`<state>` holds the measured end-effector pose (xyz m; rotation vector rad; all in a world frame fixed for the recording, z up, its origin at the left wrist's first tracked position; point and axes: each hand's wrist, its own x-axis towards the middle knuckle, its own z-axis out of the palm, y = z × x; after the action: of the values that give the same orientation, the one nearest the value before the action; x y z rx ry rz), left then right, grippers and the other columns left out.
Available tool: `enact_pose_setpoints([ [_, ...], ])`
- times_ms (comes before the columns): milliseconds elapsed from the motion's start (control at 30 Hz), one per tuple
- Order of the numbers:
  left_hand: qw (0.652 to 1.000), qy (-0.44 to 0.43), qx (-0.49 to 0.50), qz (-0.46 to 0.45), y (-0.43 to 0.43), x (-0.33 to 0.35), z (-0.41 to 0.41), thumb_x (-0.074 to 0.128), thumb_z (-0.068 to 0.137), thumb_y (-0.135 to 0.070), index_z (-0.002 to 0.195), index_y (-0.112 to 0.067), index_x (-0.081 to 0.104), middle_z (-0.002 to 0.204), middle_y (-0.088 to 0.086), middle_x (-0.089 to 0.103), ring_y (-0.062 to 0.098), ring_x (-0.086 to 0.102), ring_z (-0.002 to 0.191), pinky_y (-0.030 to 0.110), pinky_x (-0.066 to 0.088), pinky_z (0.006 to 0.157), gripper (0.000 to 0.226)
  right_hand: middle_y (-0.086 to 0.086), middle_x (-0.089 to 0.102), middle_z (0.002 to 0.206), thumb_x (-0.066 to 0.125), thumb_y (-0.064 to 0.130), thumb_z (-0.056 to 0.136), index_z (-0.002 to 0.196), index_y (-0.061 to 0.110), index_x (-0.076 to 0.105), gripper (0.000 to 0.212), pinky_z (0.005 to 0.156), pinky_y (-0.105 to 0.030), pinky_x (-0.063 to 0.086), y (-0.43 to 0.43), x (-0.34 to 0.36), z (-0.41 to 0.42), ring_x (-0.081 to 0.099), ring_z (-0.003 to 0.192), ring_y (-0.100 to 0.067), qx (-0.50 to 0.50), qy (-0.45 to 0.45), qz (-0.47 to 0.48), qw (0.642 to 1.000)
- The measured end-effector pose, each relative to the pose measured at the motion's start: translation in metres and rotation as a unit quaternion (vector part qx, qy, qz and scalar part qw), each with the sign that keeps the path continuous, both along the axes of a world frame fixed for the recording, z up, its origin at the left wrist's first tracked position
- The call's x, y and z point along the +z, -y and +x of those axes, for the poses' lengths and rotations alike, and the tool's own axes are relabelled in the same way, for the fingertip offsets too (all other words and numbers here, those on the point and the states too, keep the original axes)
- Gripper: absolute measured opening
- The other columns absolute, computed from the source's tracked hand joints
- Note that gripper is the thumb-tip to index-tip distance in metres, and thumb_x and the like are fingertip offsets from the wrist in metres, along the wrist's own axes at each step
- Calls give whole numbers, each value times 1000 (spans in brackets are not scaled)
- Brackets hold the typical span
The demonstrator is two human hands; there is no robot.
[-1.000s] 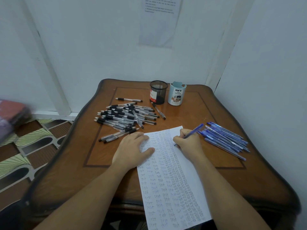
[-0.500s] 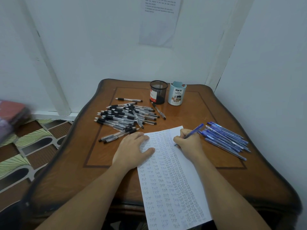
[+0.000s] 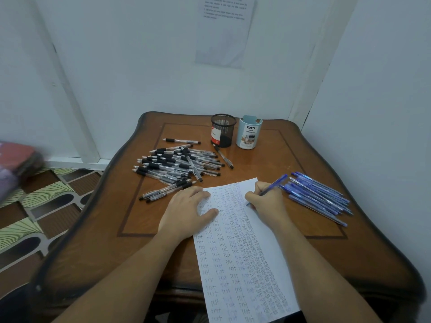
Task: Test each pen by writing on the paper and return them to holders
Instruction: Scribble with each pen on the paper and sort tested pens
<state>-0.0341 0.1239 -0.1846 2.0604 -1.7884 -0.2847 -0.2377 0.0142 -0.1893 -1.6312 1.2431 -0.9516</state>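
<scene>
As the right hand (image 3: 268, 201) grips one pen (image 3: 274, 183), two holders (image 3: 223, 130) (image 3: 249, 132) (upright) stand.

we find the paper (image 3: 242, 264) on the table (image 3: 112, 220): 1 pen pile (image 3: 177, 164) left of it, a second pile (image 3: 319, 194) right, 2 holders (image 3: 222, 130) behind.

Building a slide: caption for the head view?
Right hand tests a blue plastic pen on the white paper sheet while the left hand rests on it.

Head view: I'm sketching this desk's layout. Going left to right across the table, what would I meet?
pile of black pens → black mesh holder → light blue holder → pile of blue pens
</scene>
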Motion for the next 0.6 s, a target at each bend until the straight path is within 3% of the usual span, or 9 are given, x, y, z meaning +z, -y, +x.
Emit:
enact_pose_setpoints([
  [67,1000,1,0,3,0,0,0,48,93,-64,143,-34,48,153,-14,37,8,28,142,34,18,118,58,-4,43,52,63,-2,79,58,7,36,36,58,-32,37,2,2,1,49,50,-14,-21,14,3,1000],
  [167,1000,0,-1,4,-1,-1,-1,47,93,-64,143,-34,47,153,-14,37,7,27,142,33,18,118,58,1,49,50,58,2,91,59,13,42,38,56,-29,39,7,12,-2,47,54,-16,-78,108,62,989],
  [267,1000,0,-2,2,-1,-1,0,47,93,-64,143,-34,48,153,-14,37,7,28,142,34,18,118,59,-2,42,54,50,32,105,69,14,47,41,58,-28,37,9,26,-8,40,52,-14,-96,247,179,948],
  [333,1000,0,-4,1,-1,0,0,47,93,-64,143,-33,48,153,-13,38,7,29,142,34,19,118,59,-3,36,50,40,47,105,82,14,51,41,46,-26,29,11,34,-15,36,43,-14,-76,275,222,932],
  [467,1000,-3,-3,-3,-2,0,0,48,93,-63,143,-33,49,152,-13,38,8,29,142,34,19,118,58,-5,42,48,34,38,109,116,8,56,38,44,-26,26,14,44,-19,36,38,-14,-28,152,168,974],
  [600,1000,-3,-2,3,-2,0,0,47,93,-65,143,-34,48,153,-14,37,7,28,142,33,19,118,59,-4,56,52,35,29,110,111,7,55,30,44,-26,38,15,56,-29,47,42,-16,-10,-1,122,993],
])
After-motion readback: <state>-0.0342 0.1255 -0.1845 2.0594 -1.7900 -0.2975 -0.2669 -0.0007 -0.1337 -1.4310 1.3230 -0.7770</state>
